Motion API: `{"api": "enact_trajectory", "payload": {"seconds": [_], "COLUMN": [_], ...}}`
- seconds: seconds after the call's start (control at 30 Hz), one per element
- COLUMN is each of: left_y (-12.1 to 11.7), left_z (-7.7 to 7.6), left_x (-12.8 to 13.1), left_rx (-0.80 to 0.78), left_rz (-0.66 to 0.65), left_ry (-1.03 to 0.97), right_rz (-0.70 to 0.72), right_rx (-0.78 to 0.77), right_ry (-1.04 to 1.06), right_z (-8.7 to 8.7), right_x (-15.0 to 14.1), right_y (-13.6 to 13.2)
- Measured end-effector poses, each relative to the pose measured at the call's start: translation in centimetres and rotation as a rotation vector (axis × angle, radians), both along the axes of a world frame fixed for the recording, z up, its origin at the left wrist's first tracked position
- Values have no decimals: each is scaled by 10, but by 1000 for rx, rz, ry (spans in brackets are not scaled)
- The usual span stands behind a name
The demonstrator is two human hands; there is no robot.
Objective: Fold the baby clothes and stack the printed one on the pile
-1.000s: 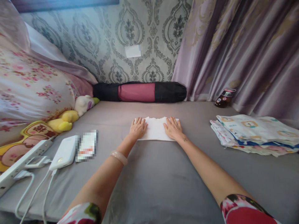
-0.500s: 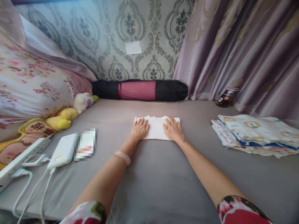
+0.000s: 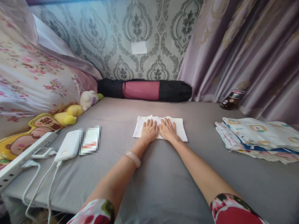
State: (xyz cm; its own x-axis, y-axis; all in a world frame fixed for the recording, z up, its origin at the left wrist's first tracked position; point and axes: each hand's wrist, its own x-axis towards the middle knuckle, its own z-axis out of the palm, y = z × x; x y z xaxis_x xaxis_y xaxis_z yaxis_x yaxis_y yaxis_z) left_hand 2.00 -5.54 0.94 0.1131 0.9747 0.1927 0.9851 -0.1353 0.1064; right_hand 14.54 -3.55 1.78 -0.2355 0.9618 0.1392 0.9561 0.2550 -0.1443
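A white folded cloth (image 3: 182, 129) lies flat on the grey sheet (image 3: 158, 186), in the middle of the head view. My left hand (image 3: 149, 130) rests palm down on its left-centre part, fingers stretched out and pointing away from me. Close beside it, my right hand (image 3: 168, 129) also lies flat on the cloth, right of centre, with its fingers slightly spread. Both hands are open and press on the cloth without gripping it. Part of the cloth is hidden under the palms.
At right is a stack of folded printed cloths (image 3: 259, 133), with a dark bottle (image 3: 230, 101) behind. A long black-and-pink bag (image 3: 142, 90) lies along the wall. On the left are a power strip (image 3: 26, 155), a white power bank (image 3: 68, 145), cables and plush toys (image 3: 67, 115).
My hands have slid inward from the cloth's two ends and now lie close together near its middle. The view has shifted slightly.
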Motion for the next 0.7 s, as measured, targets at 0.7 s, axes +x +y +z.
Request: {"api": "enact_trajectory", "payload": {"seconds": [0.7], "left_y": [-27], "left_z": [2], "left_x": [-61], "left_rx": [106], "left_rz": [-40], "left_ry": [30], "right_rz": [8], "right_rx": [-34], "right_ry": [-40], "right_z": [4], "right_x": [-17], "right_y": [9]}}
